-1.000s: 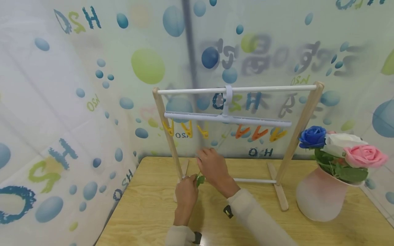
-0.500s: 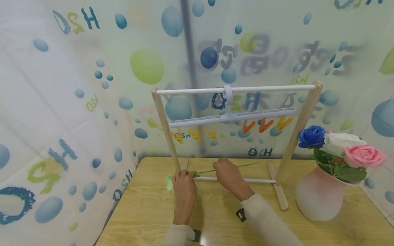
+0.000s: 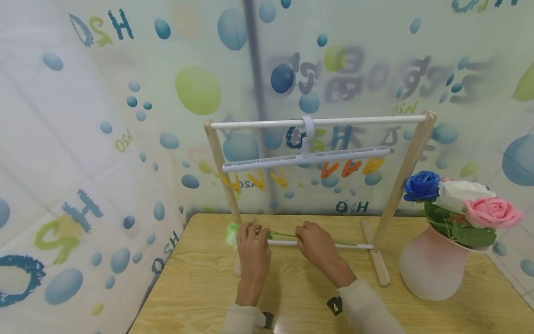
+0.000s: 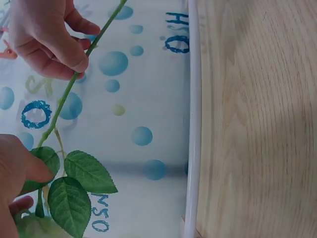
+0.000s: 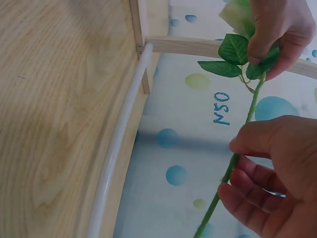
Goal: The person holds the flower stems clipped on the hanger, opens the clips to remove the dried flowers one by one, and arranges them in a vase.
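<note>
On the wooden table (image 3: 200,287), at its far left, a pale green flower (image 3: 231,233) lies level above the rack's (image 3: 410,157) low white rod (image 3: 359,246), its bloom pointing left beside the rack's left post. Just right of the bloom, the left hand (image 3: 251,246) grips the stem (image 3: 282,234) at its leaves (image 4: 74,186), fingers curled round them, as the left wrist view shows. Further right along the stem, the right hand (image 3: 315,243) pinches it between thumb and fingers; the right wrist view shows the stem passing through that closed grasp. The stem's bare end pokes out to the right of this hand, close to the rod. Above the hands, a white hanger (image 3: 306,158) hooks over the rack's top bar and tilts, left end lower, with yellow pegs (image 3: 256,180) under its left half and orange pegs (image 3: 344,168) under its right. At the table's right edge, well apart from the hands, a frosted pink vase (image 3: 429,273) holds blue, white and pink roses (image 3: 459,197)
</note>
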Available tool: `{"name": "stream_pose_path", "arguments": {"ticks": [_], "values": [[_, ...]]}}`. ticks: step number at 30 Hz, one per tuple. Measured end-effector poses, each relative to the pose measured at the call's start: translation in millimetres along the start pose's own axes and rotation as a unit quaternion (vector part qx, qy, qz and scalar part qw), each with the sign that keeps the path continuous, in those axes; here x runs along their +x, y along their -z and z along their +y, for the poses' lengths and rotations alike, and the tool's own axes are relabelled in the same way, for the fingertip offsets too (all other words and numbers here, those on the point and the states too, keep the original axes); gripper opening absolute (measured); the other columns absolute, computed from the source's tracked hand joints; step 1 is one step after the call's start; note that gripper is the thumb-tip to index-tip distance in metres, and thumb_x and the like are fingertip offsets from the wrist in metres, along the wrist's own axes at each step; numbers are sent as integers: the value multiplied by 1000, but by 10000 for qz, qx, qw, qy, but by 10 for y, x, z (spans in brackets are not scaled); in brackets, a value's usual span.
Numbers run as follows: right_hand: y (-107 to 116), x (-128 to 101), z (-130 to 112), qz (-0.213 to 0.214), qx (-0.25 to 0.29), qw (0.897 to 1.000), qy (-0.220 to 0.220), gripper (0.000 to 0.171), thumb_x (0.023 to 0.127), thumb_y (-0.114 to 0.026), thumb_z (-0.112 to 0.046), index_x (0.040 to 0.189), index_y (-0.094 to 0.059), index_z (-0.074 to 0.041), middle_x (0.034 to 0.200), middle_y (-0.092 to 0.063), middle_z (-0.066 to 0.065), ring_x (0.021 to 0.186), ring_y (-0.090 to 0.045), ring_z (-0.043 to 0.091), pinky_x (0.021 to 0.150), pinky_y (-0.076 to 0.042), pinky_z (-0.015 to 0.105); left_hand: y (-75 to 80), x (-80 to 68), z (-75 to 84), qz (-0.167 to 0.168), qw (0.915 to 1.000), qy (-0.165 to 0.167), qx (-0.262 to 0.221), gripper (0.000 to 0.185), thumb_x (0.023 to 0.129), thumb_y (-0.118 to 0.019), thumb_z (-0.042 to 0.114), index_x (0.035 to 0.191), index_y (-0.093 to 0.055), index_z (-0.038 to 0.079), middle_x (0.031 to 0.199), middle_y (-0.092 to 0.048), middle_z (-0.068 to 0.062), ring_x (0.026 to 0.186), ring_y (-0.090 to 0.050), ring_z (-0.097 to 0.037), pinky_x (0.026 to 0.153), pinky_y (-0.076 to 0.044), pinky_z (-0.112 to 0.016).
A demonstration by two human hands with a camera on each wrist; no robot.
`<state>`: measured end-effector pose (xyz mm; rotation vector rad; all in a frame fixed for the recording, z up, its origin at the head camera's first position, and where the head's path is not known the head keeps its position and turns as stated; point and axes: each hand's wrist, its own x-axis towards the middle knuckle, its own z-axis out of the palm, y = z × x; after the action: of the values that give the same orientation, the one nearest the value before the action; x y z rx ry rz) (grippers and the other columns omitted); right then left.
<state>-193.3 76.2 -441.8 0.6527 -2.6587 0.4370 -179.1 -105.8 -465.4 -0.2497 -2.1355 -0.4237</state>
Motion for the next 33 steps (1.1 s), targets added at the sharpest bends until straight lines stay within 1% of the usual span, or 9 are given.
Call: {"name": "stream_pose_path", "arguments": {"ticks": [5,11,13,16,20,23,25,30,33], "values": [[-11,-95,60,460,35,9988,-168,4,89,-70,-9,90,-73,-11,78,-57,-1,68,-53,13,53,-42,23,36,32,31,265,9994,-132,-169,28,73,-76,-14,91,-74,7,106,-66,-13,116,-55,-35,99,-42,-53],[16,-236,120,953,111,9949,-298,5,84,-75,-8,88,-74,-11,79,-58,-1,67,-53,12,52,-43,23,98,35,20,929,9941,-107,-554,17,83,-71,7,100,-72,5,118,-61,-19,117,-52,-39,89,-38,-56],[14,-280,145,1056,149,9937,-332,5,84,-75,-8,88,-74,-11,79,-59,-1,67,-53,12,53,-44,24,116,25,0,1192,9896,22,-804,22,87,-66,13,105,-70,2,121,-58,-20,116,-51,-39,86,-35,-54],[12,-348,179,1187,214,9918,-424,6,83,-76,-7,87,-74,-12,80,-59,0,67,-53,12,54,-45,24,139,8,-48,1620,9792,311,-1180,31,91,-56,16,113,-64,-3,123,-55,-24,109,-50,-39,81,-30,-49],[36,-442,212,1451,303,9879,-461,6,83,-76,-7,87,-75,-12,81,-62,0,68,-56,13,55,-48,27,154,-5,-130,2038,9578,906,-1810,35,93,-46,9,122,-56,-8,119,-53,-28,103,-48,-37,85,-30,-46],[69,-496,240,1772,257,9831,-379,7,81,-77,-6,86,-75,-10,81,-63,1,70,-60,15,57,-51,29,143,-7,-192,2018,9431,1472,-2196,34,96,-44,5,126,-52,-9,119,-52,-28,105,-48,-34,89,-34,-42],[103,-526,260,1989,246,9791,-333,9,79,-79,-5,86,-74,-9,81,-64,2,70,-61,16,57,-52,30,118,-1,-238,1870,9387,1814,-2257,36,97,-47,5,129,-50,-9,119,-52,-28,108,-49,-33,90,-36,-41],[245,-616,298,2486,342,9676,-281,13,76,-79,-1,85,-73,-9,82,-64,3,71,-63,16,56,-52,31,17,-7,-374,1151,9362,2584,-2084,51,94,-58,7,140,-43,-7,125,-50,-29,117,-48,-40,97,-40,-50],[368,-668,331,2905,361,9559,-217,14,75,-77,1,85,-73,-9,81,-64,3,70,-64,16,55,-53,31,-61,2,-445,638,9313,2922,-2078,58,93,-62,9,144,-39,-6,131,-49,-29,119,-47,-41,100,-39,-56]]}}
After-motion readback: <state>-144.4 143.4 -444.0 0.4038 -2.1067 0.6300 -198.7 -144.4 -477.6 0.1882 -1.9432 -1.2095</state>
